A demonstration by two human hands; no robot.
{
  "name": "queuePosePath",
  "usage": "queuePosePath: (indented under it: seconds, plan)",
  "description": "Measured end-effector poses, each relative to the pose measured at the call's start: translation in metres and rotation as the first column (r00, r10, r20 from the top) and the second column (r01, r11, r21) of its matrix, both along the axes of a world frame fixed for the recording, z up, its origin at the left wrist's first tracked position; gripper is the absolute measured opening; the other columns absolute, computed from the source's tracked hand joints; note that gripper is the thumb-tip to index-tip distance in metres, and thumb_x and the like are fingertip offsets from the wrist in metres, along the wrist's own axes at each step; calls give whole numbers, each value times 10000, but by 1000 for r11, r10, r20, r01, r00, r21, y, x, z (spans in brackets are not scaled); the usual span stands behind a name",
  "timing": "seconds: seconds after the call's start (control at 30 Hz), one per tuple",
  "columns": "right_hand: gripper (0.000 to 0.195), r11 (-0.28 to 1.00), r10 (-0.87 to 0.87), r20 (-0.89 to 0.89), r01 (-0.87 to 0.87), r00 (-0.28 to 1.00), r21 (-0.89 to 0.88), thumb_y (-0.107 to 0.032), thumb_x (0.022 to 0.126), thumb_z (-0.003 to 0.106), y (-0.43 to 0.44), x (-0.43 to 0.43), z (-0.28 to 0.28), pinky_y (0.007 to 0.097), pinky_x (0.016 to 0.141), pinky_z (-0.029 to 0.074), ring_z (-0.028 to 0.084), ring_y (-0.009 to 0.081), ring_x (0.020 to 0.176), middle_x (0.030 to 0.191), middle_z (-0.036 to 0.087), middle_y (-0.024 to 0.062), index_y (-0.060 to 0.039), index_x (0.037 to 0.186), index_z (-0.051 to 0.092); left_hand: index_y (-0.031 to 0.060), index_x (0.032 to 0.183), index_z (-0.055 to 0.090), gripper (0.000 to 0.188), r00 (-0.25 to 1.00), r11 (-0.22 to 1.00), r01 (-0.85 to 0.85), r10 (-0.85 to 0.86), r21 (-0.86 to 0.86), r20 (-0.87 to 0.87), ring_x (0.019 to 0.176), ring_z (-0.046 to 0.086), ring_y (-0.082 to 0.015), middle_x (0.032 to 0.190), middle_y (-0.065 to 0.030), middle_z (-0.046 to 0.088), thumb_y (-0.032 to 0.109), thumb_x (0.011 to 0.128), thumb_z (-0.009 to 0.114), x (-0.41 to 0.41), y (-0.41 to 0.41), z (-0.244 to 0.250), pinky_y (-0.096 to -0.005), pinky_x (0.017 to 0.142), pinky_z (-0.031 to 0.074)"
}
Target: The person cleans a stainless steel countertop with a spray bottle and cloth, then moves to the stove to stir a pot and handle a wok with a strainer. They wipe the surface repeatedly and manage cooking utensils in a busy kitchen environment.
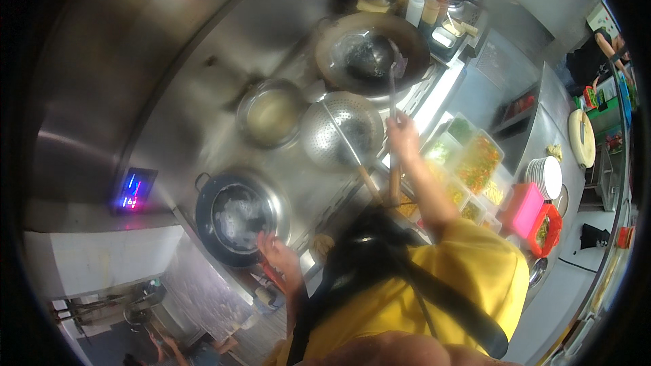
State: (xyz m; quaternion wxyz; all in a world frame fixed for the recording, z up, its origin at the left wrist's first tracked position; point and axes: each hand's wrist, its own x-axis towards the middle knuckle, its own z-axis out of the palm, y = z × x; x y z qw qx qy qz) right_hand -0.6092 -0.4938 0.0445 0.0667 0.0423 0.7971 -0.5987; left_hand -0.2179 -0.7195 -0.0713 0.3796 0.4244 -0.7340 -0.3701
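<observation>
My right hand [404,134] grips the long shaft of a wok spatula [392,86]. Its wooden grip end sticks out below my fist, and its blade rests inside a large brown wok [335,68] with a wet, shiny bottom. My left hand [282,259] is at the near rim of a dark wok [204,213], which has foamy, shiny liquid in its bottom. The fingers look apart, though blurred, with nothing seen in them. A red handle [273,275] runs beneath that hand; what it joins is hidden.
Between the woks sit a perforated strainer [325,140] with a ladle [343,134] across it, and a pot of cloudy liquid [269,114]. Right are tubs of chopped vegetables [478,162], stacked plates [544,178] and a pink container [524,211]. Squeeze bottles [415,9] stand behind. People [585,63] work farther off.
</observation>
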Motion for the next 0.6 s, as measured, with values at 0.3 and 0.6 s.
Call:
queuePosePath:
  seconds: [0.3,0.6]
  plan:
    - [524,640,753,-68,-703,655,312,-99,883,669,-34,97,-35,490,844,584,721,419,911,970,729,262,-24,1392,575,-29,1102,699,290,998,999,19,-16,-51,54,1256,549,-382,1403,-236,523,164,976,523,-5,4,2,-447,1043,457]
    - [643,108,912,243,-765,330,635,-115,870,613,-89,133,-119,492,753,591,725,402,851,921,710,270,-60,1491,457,-7,1129,690,260,978,1000,-11,13,-12,209,1247,567,-356,1417,-211,530,32,931,527,-15,15,59,-426,1054,455]
